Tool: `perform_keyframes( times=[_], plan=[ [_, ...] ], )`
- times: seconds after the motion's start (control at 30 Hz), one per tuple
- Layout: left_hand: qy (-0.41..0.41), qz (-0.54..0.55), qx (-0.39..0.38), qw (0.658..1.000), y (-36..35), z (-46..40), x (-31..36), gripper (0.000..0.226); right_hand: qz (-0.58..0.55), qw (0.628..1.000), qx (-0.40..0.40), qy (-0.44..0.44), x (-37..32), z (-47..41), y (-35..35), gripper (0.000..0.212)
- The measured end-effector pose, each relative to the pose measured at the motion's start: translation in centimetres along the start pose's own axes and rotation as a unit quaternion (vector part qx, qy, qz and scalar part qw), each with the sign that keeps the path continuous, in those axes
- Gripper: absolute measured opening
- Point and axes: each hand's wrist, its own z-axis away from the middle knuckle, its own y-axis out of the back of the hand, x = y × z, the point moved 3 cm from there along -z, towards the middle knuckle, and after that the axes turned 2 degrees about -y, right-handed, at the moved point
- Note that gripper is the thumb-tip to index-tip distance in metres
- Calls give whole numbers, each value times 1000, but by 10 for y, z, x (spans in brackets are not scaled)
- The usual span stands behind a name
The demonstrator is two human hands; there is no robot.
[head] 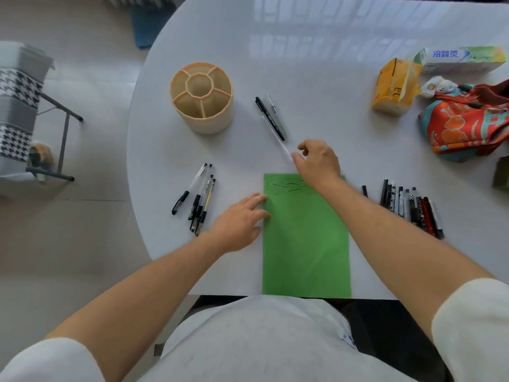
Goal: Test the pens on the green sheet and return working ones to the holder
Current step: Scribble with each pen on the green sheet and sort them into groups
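Note:
A green sheet [305, 244] lies on the white table [316, 64] in front of me, with a few black scribbles at its far end. My left hand [239, 219] rests flat on the sheet's left edge, fingers straight. My right hand [316, 161] is just beyond the sheet's far edge and pinches a white pen [286, 150] that looks blurred. Two more pens [271, 117] lie beyond it. The beige round holder [201, 97] stands at the far left with nothing in its compartments. Several pens [197, 199] lie left of the sheet, and several others [407, 206] lie in a row to its right.
A yellow tissue pack [394, 86], a toothpaste box [462, 59] and a red and teal patterned bag [465, 122] sit at the table's far right. A chair with houndstooth fabric [19, 111] stands on the floor to the left.

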Motion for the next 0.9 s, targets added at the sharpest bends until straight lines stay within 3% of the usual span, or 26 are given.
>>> perform_keyframes(
  times=[0.1, 0.2, 0.37, 0.43, 0.57, 0.67, 0.77, 0.9],
  plan=[
    [7, 6, -5, 1000, 1, -1, 1, 40, 82, 996, -26, -4, -15, -16, -17, 33],
    [13, 11, -7, 1000, 0, -1, 1, 42, 61, 998, -24, -23, -17, -18, -21, 20],
    [46, 108, 72, 991, 4, 2, 0, 41, -150, 988, -12, -33, -2, 14, 4, 11],
    [95, 148, 123, 977, 10, 2, -4, 38, -250, 967, -28, -46, 10, 42, 13, 9],
    [165, 292, 156, 929, 24, -6, 1, 43, -384, 917, -80, -72, 33, 100, 14, 12],
    [148, 349, 145, 914, 32, -15, 16, 40, -448, 883, -98, -103, 42, 138, 6, 14],
    [123, 400, 107, 902, 33, -21, 32, 17, -468, 866, -127, -117, 37, 165, -6, 14],
    [50, 345, 70, 935, 32, -18, 55, 12, -439, 877, -165, -108, 16, 180, -23, 5]
  ],
)
